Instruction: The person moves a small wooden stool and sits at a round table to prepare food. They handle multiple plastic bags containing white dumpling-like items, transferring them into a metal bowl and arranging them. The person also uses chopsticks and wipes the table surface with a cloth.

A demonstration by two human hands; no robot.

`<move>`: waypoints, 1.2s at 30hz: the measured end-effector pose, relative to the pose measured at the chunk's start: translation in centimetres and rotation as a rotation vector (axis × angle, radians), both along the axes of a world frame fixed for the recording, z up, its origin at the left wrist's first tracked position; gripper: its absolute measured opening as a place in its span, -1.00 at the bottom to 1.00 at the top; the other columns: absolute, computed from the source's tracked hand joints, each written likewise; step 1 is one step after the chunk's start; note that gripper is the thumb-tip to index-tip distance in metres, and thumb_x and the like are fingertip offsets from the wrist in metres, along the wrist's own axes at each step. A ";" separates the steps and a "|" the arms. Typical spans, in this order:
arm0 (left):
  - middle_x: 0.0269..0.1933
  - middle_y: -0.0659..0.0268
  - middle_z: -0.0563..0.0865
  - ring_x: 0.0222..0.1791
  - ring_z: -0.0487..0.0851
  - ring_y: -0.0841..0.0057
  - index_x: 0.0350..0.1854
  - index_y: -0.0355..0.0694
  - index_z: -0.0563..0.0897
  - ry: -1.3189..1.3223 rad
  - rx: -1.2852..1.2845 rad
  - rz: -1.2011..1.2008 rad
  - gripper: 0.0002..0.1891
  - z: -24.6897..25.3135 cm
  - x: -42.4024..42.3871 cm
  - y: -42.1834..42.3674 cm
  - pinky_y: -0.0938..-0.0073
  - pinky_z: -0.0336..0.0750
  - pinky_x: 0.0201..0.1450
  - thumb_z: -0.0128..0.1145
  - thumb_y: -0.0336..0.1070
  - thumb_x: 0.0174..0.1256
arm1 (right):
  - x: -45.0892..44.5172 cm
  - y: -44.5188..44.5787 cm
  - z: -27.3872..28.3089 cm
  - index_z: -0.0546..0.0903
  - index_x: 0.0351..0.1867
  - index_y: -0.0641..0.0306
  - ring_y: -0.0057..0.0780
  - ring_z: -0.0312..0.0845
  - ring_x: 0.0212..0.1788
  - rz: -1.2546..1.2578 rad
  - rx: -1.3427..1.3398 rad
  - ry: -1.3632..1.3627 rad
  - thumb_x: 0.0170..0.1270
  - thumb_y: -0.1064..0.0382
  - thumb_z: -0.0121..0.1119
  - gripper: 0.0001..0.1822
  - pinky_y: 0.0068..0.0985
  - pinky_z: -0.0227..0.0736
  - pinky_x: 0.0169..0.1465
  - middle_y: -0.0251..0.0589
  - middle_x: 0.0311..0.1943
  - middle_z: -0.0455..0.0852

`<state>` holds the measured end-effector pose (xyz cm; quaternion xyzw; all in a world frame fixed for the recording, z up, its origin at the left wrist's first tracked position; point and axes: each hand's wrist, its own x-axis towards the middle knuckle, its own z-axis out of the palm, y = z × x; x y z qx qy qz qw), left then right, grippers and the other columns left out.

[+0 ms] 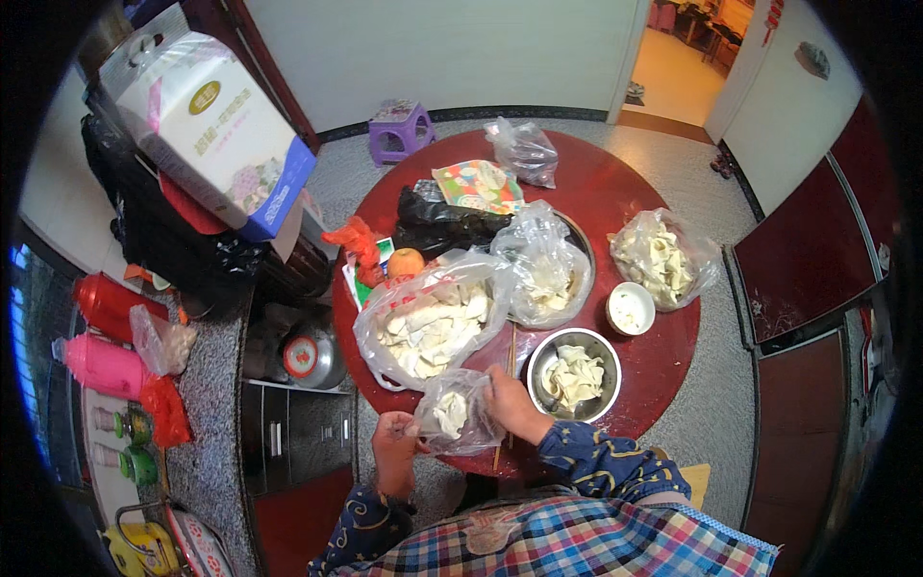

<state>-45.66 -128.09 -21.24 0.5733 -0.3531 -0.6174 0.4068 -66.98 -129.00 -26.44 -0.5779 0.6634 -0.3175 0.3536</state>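
Note:
My left hand (395,451) and my right hand (515,405) hold a small clear plastic bag (472,400) between them at the table's near edge. Pale folded dough pieces (451,415) lie inside it. Just right of my right hand stands a steel bowl (532,382) containing several wonton-like dough pieces (575,379). Beyond the small bag, a large plastic bag (371,317) gapes around many more dough pieces (433,328). Wooden chopsticks (513,353) lie partly hidden beneath my right hand.
The round red table (649,382) also carries a filled bag (692,260), a white bowl (630,309), another knotted bag (544,267), an orange-red fruit (405,264) and a black bag (440,227). A granite-look counter (213,418) runs at left. A purple stool (401,133) stands behind.

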 end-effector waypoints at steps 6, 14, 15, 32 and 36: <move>-0.31 0.25 0.58 -0.46 0.58 0.59 -0.23 -0.29 0.46 0.143 -0.021 -0.122 -0.85 4.6 -3.1 -1.3 0.56 0.58 -0.48 0.13 -0.54 0.20 | -0.4 0.3 5.3 0.34 0.13 0.24 -0.02 0.60 -0.24 0.235 0.212 -0.273 0.17 0.30 0.18 -0.52 -0.25 0.44 -0.18 0.01 -0.34 0.62; -0.21 0.29 0.57 -0.22 0.59 0.57 -0.11 -0.30 0.47 0.358 -0.067 -0.395 -0.75 8.6 -9.5 -4.7 0.57 0.59 -0.22 0.15 -0.60 0.18 | -3.0 0.2 10.6 0.48 0.11 0.27 -0.51 0.50 -0.06 0.393 0.242 -0.347 0.21 0.28 0.19 -0.58 -0.48 0.40 0.03 -0.16 -0.11 0.65; -0.18 0.28 0.57 -0.18 0.58 0.57 -0.09 -0.30 0.47 0.308 -0.203 -0.415 -0.74 9.3 -10.3 -5.1 0.57 0.56 -0.14 0.15 -0.61 0.17 | -4.1 0.2 10.6 0.54 0.02 0.31 -0.54 0.51 -0.11 0.317 0.113 -0.395 0.25 0.27 0.17 -0.67 -0.48 0.42 -0.01 -0.19 -0.17 0.67; -0.28 0.24 0.55 -0.32 0.57 0.44 -0.15 -0.22 0.59 -0.479 -0.495 -0.332 -0.75 -1.7 -11.3 -6.5 0.47 0.49 -0.22 0.23 -0.51 0.09 | -30.7 -21.8 6.7 0.54 -0.23 0.26 -0.58 0.52 -0.38 -0.499 -0.285 -0.564 0.33 0.28 0.09 -0.89 -0.54 0.47 -0.27 -0.31 -0.39 0.61; -0.26 0.24 0.53 -0.34 0.51 0.47 -0.17 -0.23 0.58 -0.578 -0.465 -0.362 -0.77 -2.8 -12.2 -7.1 0.52 0.46 -0.21 0.23 -0.51 0.09 | -36.6 -23.5 0.2 0.54 -0.05 0.31 -0.43 0.56 -0.21 -0.563 -0.277 -0.143 0.27 0.32 0.07 -0.76 -0.45 0.47 -0.09 -0.22 -0.23 0.65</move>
